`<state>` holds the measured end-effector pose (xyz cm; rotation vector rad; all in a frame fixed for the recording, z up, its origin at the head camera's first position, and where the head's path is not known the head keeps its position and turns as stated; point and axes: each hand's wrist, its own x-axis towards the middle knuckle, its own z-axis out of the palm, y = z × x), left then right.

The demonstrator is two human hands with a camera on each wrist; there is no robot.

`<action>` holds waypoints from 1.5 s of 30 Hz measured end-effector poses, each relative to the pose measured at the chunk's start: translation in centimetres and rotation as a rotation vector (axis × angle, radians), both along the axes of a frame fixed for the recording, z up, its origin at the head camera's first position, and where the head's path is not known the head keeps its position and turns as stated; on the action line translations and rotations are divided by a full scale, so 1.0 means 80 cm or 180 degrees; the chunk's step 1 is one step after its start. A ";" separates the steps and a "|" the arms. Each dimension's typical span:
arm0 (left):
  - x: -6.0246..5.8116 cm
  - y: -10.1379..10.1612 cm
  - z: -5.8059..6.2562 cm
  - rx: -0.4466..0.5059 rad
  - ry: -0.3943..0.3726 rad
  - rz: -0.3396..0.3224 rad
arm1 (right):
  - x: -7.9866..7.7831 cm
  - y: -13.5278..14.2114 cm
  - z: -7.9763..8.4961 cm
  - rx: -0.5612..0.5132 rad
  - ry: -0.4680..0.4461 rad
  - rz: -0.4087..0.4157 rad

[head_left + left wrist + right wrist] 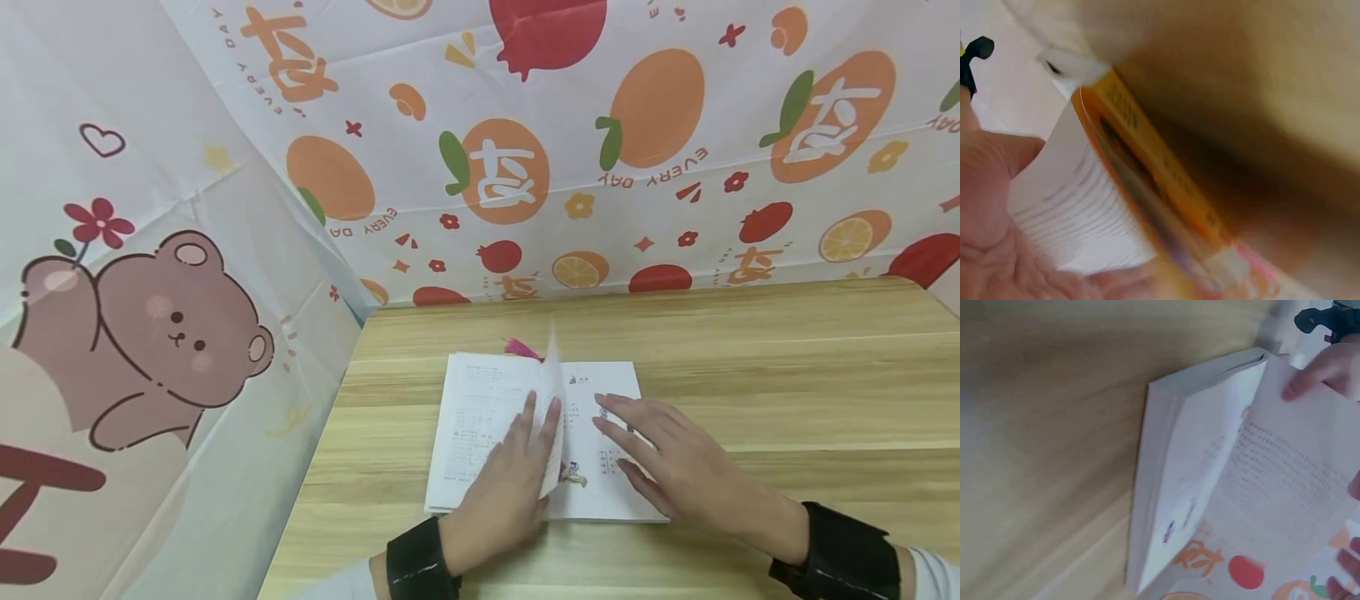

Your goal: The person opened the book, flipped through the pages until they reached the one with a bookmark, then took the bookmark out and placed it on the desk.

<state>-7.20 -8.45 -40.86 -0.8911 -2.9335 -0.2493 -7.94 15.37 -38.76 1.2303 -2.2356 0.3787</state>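
An open book [457, 392] with printed pages lies on the wooden table. One thin page [552, 375] stands up near the middle fold. Against this page my left hand [501, 475] rests with its fingers [551, 429] extended; its thumb [1022, 153] is at the page in the left wrist view. My right hand [686, 458] is over the right-hand page, fingers slightly spread and holding nothing; whether they touch the paper I cannot tell. The book's orange-yellow spine [1147, 156] shows from below in the left wrist view, slightly blurred.
A pink tassel [522, 347] sticks out past the book's far edge. The wooden table [375, 433] extends to both sides. Behind it hangs a fruit-patterned cloth [577, 183], and at the left a cloth with a bear print [180, 325]. Both wrists wear black bands [423, 560].
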 end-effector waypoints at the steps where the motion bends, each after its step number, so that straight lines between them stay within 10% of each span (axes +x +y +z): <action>1: 0.001 -0.003 0.003 -0.0009 0.0157 0.0034 | 0.001 0.002 -0.003 0.0048 -0.0145 -0.0088; 14: -0.007 -0.047 0.033 0.0075 0.1634 -0.0101 | 0.013 0.021 -0.046 0.0772 -0.1220 -0.0286; 22: -0.014 -0.057 0.013 -0.1117 0.0759 -0.0771 | 0.012 0.023 -0.048 0.0987 -0.1461 -0.0240; 30: -0.013 -0.059 0.000 -0.0893 -0.0085 -0.0872 | 0.003 0.022 -0.044 0.1036 -0.1620 -0.0256; 45: -0.026 -0.043 -0.008 -0.0448 0.0001 -0.0743 | -0.005 0.023 -0.034 0.1056 -0.1663 -0.0050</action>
